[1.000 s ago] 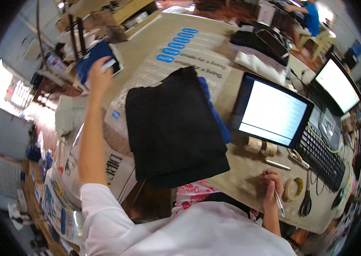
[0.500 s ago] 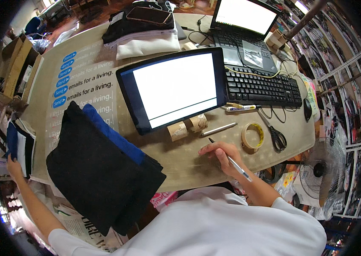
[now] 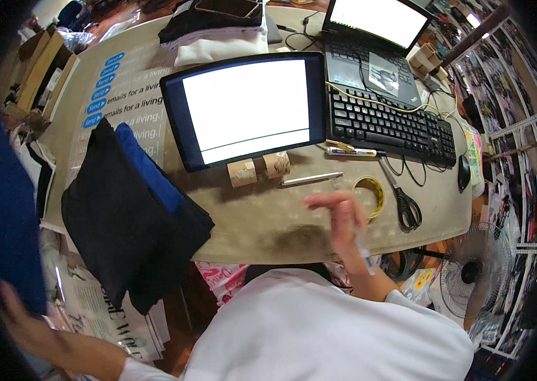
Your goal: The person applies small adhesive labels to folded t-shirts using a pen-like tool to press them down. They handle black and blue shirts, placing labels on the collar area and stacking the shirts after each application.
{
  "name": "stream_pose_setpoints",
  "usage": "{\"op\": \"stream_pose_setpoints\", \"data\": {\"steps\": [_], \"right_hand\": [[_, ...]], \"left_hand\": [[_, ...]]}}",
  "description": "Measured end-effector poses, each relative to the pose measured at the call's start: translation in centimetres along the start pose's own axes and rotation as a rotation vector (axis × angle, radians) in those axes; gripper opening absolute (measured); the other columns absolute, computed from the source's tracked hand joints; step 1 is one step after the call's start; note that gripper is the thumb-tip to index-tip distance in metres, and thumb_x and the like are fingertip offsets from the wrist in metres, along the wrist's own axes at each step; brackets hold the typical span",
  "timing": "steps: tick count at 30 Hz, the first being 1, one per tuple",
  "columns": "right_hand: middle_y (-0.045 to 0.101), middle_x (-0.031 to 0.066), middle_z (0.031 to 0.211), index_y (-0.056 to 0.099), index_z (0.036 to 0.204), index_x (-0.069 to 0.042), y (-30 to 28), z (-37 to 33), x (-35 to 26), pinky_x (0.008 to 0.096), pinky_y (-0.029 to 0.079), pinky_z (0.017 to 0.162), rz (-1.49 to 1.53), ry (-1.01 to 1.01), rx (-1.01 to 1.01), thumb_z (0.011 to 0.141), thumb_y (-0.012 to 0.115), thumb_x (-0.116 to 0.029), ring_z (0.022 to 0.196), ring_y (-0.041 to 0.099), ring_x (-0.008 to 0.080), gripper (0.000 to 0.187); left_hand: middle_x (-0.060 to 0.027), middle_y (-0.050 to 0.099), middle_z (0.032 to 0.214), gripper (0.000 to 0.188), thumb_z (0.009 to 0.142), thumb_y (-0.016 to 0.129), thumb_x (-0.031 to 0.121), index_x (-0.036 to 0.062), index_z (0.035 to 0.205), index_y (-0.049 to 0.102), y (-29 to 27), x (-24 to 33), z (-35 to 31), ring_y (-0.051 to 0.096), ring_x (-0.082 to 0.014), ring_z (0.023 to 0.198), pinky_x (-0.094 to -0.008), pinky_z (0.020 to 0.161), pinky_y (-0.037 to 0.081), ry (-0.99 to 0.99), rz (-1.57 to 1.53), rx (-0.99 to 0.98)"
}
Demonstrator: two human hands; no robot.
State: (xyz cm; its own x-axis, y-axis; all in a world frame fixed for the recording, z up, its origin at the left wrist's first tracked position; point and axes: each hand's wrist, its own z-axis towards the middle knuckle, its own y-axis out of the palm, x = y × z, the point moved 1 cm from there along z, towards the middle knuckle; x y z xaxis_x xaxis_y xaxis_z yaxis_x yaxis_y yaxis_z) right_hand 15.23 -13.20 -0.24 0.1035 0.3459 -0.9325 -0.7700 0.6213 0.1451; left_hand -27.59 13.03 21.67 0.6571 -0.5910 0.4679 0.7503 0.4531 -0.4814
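Observation:
At the far left my left hand [image 3: 22, 317] is closed on a piece of dark blue folded fabric [image 3: 5, 209], which hangs upright beside the table. My right hand [image 3: 343, 222] is raised over the table's front edge, smeared by motion, with a slim white pen [image 3: 364, 249] held in it. A stack of black fabric [image 3: 122, 235], with a blue piece [image 3: 151, 168] along its right side, drapes over the left front edge. In front of me stands a tablet [image 3: 249, 108] with a bright screen, cardboard rolls [image 3: 243, 173] at its lower edge.
A silver pen [image 3: 311, 180], tape roll [image 3: 377, 195] and black scissors [image 3: 408, 209] lie right of centre. Behind them are a keyboard [image 3: 389, 127] and laptop [image 3: 370, 70]. Folded garments [image 3: 221, 44] are stacked at the back. A fan [image 3: 475, 273] stands off the right edge.
My left hand has drawn the blue fabric out from the pile at the left and toward me. My right hand has lifted and turned, still with the pen. The view has shifted slightly.

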Motion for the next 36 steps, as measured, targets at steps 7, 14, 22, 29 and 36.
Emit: {"op": "stream_pose_setpoints", "data": {"steps": [7,14,22,29,36], "right_hand": [[0.070,0.0186,0.107,0.061,0.107,0.001,-11.0,2.1,-3.4,0.0397,0.049,0.099,-0.463,-0.053,0.118,0.097,0.050,-0.004,0.107,0.066,0.0284,0.016],[0.066,0.0168,0.127,0.064,0.092,-0.002,-13.8,-1.4,-4.4,0.0450,0.045,0.105,-1.063,0.014,-0.323,0.067,0.056,0.015,0.135,0.047,0.0420,0.031],[0.072,0.0136,0.100,0.063,0.094,-0.001,-12.1,-1.8,-5.6,0.0517,0.038,0.111,-0.913,0.012,-0.284,0.076,0.066,0.011,0.127,0.055,0.0394,0.022],[0.070,0.0152,0.088,0.067,0.102,-0.003,-9.2,-2.0,-6.2,0.0474,0.050,0.096,-0.831,-0.007,-0.303,0.076,0.071,0.004,0.080,0.068,0.0309,0.027],[0.068,0.0103,0.079,0.066,0.102,-0.004,-6.0,-0.4,-7.1,0.0375,0.049,0.066,-0.762,-0.021,-0.308,0.076,0.073,0.001,0.071,0.063,0.0289,0.028]], "left_hand": [[-0.0128,0.059,0.109,0.038,0.071,0.069,0.008,0.0004,0.108,0.065,17.8,18.3,-23.3,0.060,-0.0239,0.086,-0.0324,0.067,0.056,0.635,-0.279,-1.111],[-0.0105,0.059,0.111,0.040,0.072,0.075,0.017,0.0026,0.108,0.066,18.0,19.5,-21.5,0.060,-0.0280,0.087,-0.0400,0.075,0.053,0.387,-0.432,-1.280],[-0.0120,0.062,0.105,0.032,0.078,0.075,0.014,0.0027,0.107,0.069,22.3,18.2,-21.2,0.060,-0.0296,0.089,-0.0401,0.078,0.051,0.235,-0.215,-0.914],[-0.0061,0.063,0.097,0.011,0.082,0.071,0.009,0.0045,0.093,0.072,22.5,17.9,-22.6,0.058,-0.0248,0.080,-0.0376,0.073,0.048,0.278,-0.257,-0.826],[-0.0122,0.062,0.104,0.020,0.083,0.072,0.017,0.0025,0.097,0.070,22.2,20.8,-20.4,0.058,-0.0302,0.095,-0.0398,0.082,0.047,0.186,-0.386,-1.041]]}}
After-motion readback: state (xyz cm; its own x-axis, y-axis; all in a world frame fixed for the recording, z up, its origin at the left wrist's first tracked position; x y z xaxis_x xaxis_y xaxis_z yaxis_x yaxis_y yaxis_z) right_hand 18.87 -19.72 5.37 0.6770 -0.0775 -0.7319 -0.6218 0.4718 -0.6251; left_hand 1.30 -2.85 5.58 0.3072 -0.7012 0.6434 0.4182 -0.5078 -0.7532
